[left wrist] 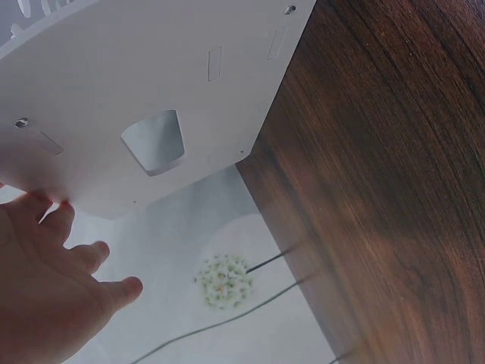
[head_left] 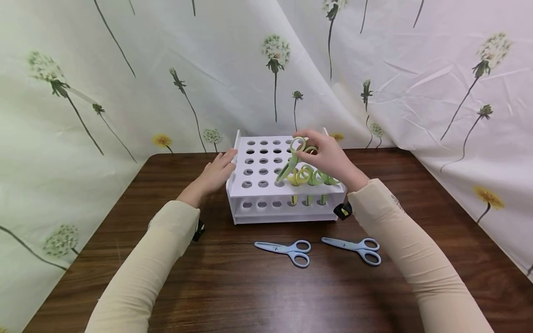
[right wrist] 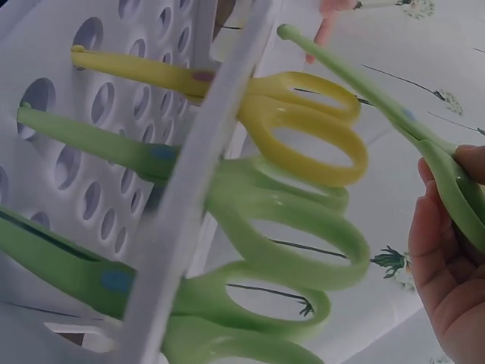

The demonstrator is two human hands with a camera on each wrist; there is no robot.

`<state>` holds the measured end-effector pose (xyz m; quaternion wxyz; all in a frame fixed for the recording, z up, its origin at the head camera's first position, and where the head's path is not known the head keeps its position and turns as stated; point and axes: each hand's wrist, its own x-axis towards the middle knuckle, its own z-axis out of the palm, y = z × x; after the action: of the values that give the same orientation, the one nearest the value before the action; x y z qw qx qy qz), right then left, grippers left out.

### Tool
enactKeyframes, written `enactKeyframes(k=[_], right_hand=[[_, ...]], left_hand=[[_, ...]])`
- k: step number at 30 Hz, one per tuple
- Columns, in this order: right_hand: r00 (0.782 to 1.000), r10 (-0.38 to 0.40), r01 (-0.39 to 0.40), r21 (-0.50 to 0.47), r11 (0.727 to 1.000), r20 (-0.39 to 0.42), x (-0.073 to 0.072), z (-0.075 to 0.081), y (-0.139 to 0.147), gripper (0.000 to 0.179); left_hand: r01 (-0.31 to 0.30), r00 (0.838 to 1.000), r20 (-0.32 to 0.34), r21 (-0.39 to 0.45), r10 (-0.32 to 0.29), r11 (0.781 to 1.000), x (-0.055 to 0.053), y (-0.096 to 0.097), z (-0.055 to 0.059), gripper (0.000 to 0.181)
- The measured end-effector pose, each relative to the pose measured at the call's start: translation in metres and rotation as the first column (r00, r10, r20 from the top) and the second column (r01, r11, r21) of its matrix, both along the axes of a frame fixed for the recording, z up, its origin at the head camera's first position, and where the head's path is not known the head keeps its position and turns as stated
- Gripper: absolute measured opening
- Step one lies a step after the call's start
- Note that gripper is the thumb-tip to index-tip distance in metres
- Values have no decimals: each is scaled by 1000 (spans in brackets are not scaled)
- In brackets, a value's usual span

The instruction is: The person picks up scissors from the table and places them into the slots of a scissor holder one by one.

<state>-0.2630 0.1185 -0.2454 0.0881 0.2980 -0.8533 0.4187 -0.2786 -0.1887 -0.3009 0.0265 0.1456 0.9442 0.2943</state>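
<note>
In the head view, a white rack (head_left: 258, 219) stands toward the far edge of the wooden table (head_left: 233, 291). The right hand (head_left: 326, 152) pinches the raised green scissors (head_left: 287, 170) by their handles, blades slanting down and left, the tip at a hole along the rack's front edge; whether it touches is unclear. Yellow scissors (head_left: 294, 200) and two seated green pairs (head_left: 319, 177) run along that edge to the front-right corner. Two blue scissors (head_left: 281, 249) (head_left: 356, 247) lie between the rack and the table's near edge.

In the left wrist view, the left hand (left wrist: 57, 277) has its fingers extended and spread, some touching the edge of the rack's side panel, grasping nothing.

In the right wrist view, thumb and fingers close round the raised pair's handles. It looks like light, stiff, smooth plastic, perhaps a little slippery, hardly fragile; the finger loops seem the best hold, leaving the slim blades free.
</note>
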Motion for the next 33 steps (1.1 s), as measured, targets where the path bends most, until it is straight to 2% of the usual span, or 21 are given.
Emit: enactKeyframes(k=[10, 19, 25, 33], right_hand=[[1000, 25, -25, -13, 1000, 16, -1, -9, -3, 37], [998, 46, -47, -10, 999, -29, -4, -17, -9, 38], [1000, 30, -30, 13, 999, -4, -3, -20, -13, 38], [999, 45, -45, -4, 999, 2, -4, -25, -18, 34]], left_hand=[[3, 1000, -5, -5, -3, 1000, -1, 1, -1, 56], [6, 1000, -14, 4, -6, 1000, 0, 1, 0, 56], [6, 1000, -9, 6, -6, 1000, 0, 2, 1, 56], [1, 1000, -11, 6, -1, 1000, 0, 2, 0, 56]])
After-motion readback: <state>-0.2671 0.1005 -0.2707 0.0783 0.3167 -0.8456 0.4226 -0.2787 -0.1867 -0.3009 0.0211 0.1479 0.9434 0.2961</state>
